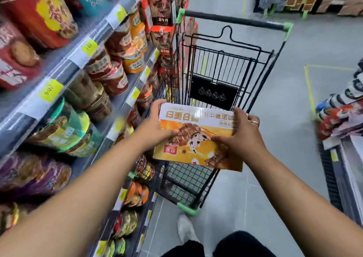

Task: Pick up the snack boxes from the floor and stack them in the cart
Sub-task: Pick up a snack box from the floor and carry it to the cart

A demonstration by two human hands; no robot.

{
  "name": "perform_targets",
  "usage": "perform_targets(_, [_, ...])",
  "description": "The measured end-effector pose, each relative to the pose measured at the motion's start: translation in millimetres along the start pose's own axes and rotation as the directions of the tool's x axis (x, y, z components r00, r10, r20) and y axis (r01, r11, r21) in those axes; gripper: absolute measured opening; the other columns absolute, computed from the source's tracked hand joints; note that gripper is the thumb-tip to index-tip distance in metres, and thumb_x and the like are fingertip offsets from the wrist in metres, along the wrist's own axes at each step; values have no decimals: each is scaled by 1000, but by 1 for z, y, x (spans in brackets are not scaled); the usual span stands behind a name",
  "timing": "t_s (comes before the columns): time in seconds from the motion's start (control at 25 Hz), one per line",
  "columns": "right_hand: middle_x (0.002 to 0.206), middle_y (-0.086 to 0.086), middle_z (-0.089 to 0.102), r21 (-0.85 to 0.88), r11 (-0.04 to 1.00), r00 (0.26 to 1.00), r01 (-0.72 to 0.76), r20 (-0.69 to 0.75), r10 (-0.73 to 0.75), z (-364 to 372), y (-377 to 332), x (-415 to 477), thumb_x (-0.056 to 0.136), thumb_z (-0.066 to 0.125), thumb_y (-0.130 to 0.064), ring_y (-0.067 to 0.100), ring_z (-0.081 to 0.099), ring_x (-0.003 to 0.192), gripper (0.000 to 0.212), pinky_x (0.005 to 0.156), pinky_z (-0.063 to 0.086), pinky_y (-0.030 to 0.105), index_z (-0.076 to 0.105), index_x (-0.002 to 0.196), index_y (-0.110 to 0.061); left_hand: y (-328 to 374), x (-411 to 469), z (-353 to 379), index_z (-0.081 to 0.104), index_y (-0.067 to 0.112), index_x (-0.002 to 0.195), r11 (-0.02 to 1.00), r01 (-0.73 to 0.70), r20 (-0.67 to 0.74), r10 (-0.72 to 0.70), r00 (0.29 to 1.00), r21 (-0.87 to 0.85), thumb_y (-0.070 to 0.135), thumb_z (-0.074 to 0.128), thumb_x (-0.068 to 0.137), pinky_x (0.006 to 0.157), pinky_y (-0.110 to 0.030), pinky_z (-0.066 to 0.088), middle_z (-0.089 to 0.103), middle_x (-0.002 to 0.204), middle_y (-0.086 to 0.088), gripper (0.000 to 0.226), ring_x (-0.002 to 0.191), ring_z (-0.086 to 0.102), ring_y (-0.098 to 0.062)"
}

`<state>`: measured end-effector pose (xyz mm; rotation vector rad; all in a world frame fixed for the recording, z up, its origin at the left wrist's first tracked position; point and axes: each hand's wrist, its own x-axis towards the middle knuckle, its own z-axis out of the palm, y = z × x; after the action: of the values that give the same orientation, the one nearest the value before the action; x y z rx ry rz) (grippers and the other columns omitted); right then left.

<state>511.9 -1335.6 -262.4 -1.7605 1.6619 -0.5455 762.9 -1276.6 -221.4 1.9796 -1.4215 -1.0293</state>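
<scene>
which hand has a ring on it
The right hand, gripping the right side of the orange-and-white cardboard snack box: a pale metal ring sits on one finger. The left hand on the box's other side shows none.

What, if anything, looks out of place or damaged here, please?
Nothing looks spilled or damaged. Only the snack box, held over the cart by the left hand and right hand, has its print upside down to the camera.
</scene>
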Motion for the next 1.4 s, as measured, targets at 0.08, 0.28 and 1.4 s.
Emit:
perform_targets(0.08, [137,11,33,9,999,999,-39,12,39,18,-6,32,56,89,-44,29,48,118,104,105,41,42,30,141,-40,-1,39,-13,17,32,136,999,2,1,-2,1000,32,17,81,77,87,-30,47,61,107,8,87,99,62,-19])
perform_targets(0.28, [123,10,46,44,995,995,-86,61,84,51,2,107,58,90,-36,26,51,111,83,99,45,39,43,127,-31,-6,128,-14,25,27,114,977,22,-40,-14,999,211,25,82,75,63,-30,47,63,91,5,69,80,61,-17])
perform_targets(1.4, [126,12,35,-4,949,949,-316,-24,316,291,141,304,73,73,-13,17,37,109,27,92,34,15,54,88,-25,-219,430,130,40,22,126,761,-50,106,-25,994,647,25,72,79,98,-45,39,40,129,-23,57,119,39,-43])
